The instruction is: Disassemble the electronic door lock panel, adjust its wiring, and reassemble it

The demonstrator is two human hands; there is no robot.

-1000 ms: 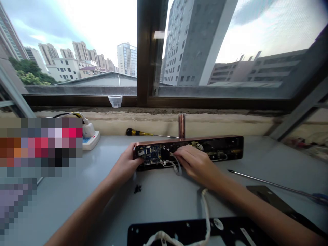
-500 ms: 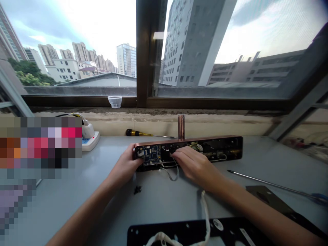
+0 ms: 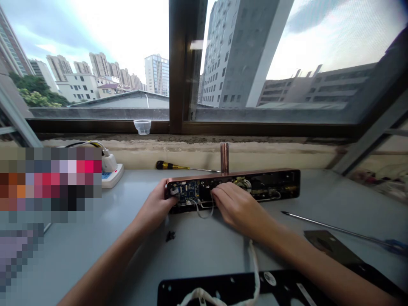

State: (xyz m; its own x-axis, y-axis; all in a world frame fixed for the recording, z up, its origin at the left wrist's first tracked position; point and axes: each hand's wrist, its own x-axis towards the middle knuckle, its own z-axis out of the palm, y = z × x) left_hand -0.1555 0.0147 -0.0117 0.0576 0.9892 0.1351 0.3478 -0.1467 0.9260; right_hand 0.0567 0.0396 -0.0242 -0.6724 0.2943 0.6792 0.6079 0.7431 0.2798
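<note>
A long copper-coloured housing (image 3: 274,174) stands on its edge, its open black inside facing me. At its left end sits a blue circuit board (image 3: 188,192). My left hand (image 3: 158,199) is closed around that end, thumb in front and fingers behind. The fingers of my right hand (image 3: 232,202) are pinched together at the middle of the housing, on a thin grey-white cable (image 3: 207,216) that loops down below the board. Their tips partly hide where the cable goes. More wires (image 3: 245,184) lie inside, right of my fingers.
A copper tube (image 3: 225,157) rises behind the housing, near a yellow-black screwdriver (image 3: 172,165). Small black screws (image 3: 170,236) lie in front. A long screwdriver (image 3: 325,225) and dark plate (image 3: 331,248) are at right. A black panel (image 3: 188,284) with a white cable (image 3: 256,272) is nearest; a power strip (image 3: 114,175) stands left.
My right hand has shifted slightly left along the housing. The cable's loop has moved left and up, its loose-looking end now at the board's lower edge. My left hand keeps its hold.
</note>
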